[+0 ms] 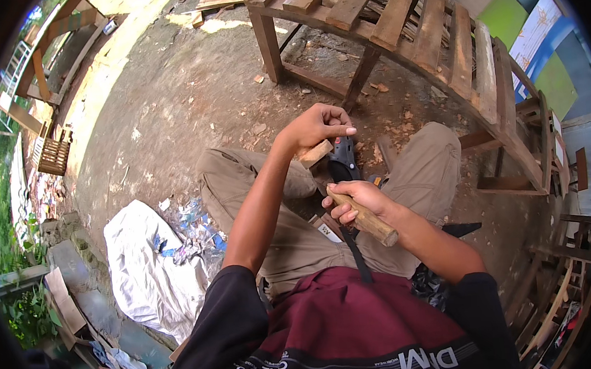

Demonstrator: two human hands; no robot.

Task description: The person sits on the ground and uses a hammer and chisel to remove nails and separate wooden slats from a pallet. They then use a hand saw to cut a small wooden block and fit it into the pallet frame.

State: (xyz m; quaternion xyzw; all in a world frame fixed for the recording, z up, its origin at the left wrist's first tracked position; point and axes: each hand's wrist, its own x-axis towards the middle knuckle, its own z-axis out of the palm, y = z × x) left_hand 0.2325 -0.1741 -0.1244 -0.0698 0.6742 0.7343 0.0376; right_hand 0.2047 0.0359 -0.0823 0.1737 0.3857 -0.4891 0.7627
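Note:
My left hand (323, 125) is raised over my lower legs, its fingers curled and pinched together. Whatever they hold, if anything, is too small to make out. Just under that wrist a pale wooden block (316, 153) shows, partly hidden by the hand. My right hand (362, 202), closer to my body, is closed round a short, thick wooden handle (374, 225). Its blunt end points toward me and to the right; the far end is covered by my fingers, so the tool's kind cannot be told. A dark clog (342, 159) is on my foot between the hands.
I sit with bent legs on a dirt floor (181, 117) strewn with chips. A slatted wooden bench (394, 20) stands ahead and to the right. White cloth (147, 263) and plastic scraps (193, 233) lie at my left. Wooden furniture frames (557, 296) stand at lower right.

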